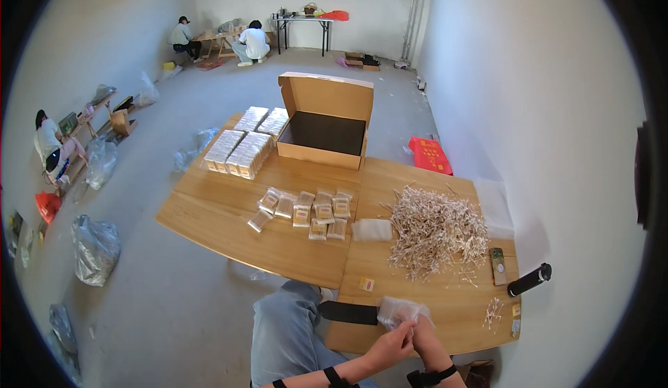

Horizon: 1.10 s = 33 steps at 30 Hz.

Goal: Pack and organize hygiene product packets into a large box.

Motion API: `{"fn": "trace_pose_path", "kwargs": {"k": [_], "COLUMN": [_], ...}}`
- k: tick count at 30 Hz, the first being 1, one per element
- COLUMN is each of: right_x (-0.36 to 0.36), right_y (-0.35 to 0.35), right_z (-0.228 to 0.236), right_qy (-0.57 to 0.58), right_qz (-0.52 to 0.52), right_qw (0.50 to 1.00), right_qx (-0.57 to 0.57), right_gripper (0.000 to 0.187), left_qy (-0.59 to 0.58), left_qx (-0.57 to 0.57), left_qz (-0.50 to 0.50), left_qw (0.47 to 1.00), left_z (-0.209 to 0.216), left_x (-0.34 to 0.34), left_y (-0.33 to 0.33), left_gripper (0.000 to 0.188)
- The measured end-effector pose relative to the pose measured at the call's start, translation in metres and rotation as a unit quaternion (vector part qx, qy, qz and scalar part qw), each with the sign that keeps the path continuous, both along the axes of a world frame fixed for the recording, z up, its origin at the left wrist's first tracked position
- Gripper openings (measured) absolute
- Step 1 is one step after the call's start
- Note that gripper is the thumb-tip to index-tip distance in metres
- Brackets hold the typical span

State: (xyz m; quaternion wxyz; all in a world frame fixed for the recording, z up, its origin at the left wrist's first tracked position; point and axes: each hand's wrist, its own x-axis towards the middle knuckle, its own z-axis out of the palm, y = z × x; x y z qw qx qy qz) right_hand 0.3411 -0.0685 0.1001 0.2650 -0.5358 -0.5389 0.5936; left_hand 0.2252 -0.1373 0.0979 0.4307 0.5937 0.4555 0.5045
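Note:
Close to my body, at the table's near edge, both hands are at some clear plastic bags (402, 310). My left hand (391, 343) is closed, its fingertips pinching the plastic. Beside it, my right hand (422, 331) also grips the plastic, though its fingers are partly hidden. A flat black strip (349, 312) lies just left of the bags. Farther up sits a small yellow-and-white card (367, 284). Beyond it are a flat stack of clear bags (372, 230) and a big heap of loose cotton swabs (438, 229).
Filled swab packs (322, 212) lie mid-table; wrapped bundles (240, 153) stand behind, beside an open cardboard box (323, 134). A phone (498, 266), a black bottle (529, 280) and a few loose swabs (493, 313) are at right. Three people work farther off.

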Motion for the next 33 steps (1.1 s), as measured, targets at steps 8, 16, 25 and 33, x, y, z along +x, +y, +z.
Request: {"fn": "trace_pose_path", "kwargs": {"k": [8, 16, 25, 33], "right_x": [0.007, -0.011, -0.013, 0.038], "right_y": [0.029, 0.031, 0.012, -0.021], "right_z": [-0.011, 0.012, 0.071, 0.035], "right_qy": [-0.281, -0.434, -0.267, -0.225], "right_qz": [0.266, 0.343, 0.180, 0.126], "right_qw": [0.865, 0.800, 0.897, 0.906], "right_qx": [0.320, 0.233, 0.302, 0.334], "right_gripper": [0.033, 0.026, 0.024, 0.026], "left_qy": [0.068, 0.510, 0.433, 0.573], "left_qx": [-0.134, -0.106, -0.160, -0.039], "left_qz": [-0.041, 0.371, 0.349, 0.332], "left_qw": [0.988, 0.769, 0.815, 0.748], "left_z": [0.012, -0.104, -0.108, -0.131], "left_x": [-0.093, -0.347, -0.410, -0.422], "left_y": [0.069, 0.180, 0.180, 0.131], "left_gripper": [0.039, 0.052, 0.061, 0.039]}}
